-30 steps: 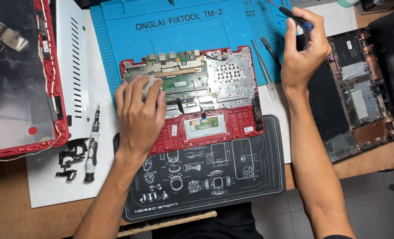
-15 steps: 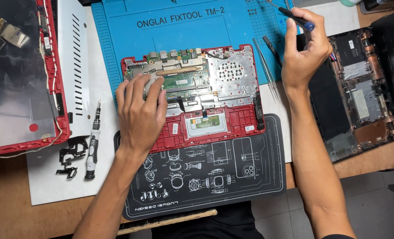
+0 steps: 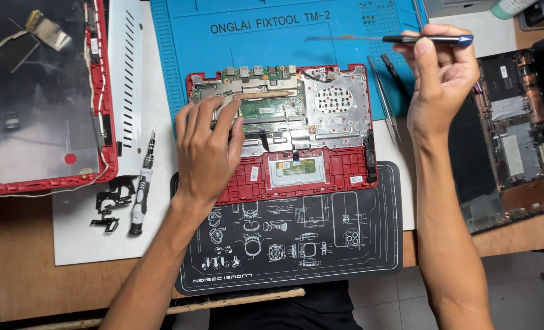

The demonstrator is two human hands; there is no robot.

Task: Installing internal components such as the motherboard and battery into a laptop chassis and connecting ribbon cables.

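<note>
Left hand [image 3: 207, 153]: flat, palm down, fingers spread on the left part of the red laptop base [image 3: 284, 131]; grips nothing; fingertips reach the green board [image 3: 269, 110] near the copper heat pipe [image 3: 262, 95].

Right hand [image 3: 443, 79]: raised off the bench, to the right of the base and above its top edge; thumb and fingers pinched narrowly on a slim tool [image 3: 400, 39] with a black grip and blue end cap; the tool's long axis runs left–right, its thin blurred tip pointing left over the blue mat [image 3: 174, 49]; what kind of tip it has cannot be told.

Base: opened, lying half on the blue mat, half on the black mat [image 3: 296, 244]; long axis left–right; silver plate [image 3: 336, 104] at its right, trackpad underside [image 3: 296, 171] at front centre.

Key relation: the board lies below and left of the tool tip, well apart from it; the left hand is on it already, the right is the farther hand.

Rest: tweezers [image 3: 385, 104] just right of the base, lying front to back; screwdriver [image 3: 142, 195] and black hinges [image 3: 110, 205] on a grey sheet [image 3: 88, 244] at left; red lid [image 3: 39, 98] far left; second dark chassis [image 3: 510, 140] far right.
</note>
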